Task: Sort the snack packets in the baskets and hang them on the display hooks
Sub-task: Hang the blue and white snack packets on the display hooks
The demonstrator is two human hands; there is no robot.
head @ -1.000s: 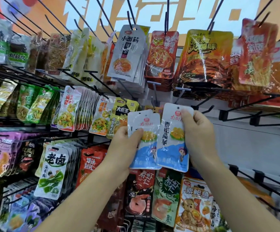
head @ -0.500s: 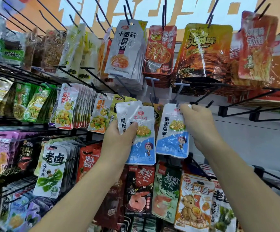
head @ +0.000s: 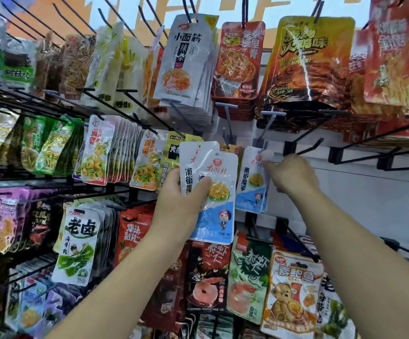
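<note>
Mid-hang, I have my right hand (head: 289, 177) pinching the top corner of a white-and-blue plastic snack packet (head: 251, 189) under the grey wire display hook (head: 266, 128), my left hand (head: 181, 199) clasping spare matching packets (head: 217, 216) just beside; next, I judge, its hole must thread onto that hook.

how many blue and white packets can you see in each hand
left hand: 2 packets
right hand: 1 packet
total: 3 in view
</note>
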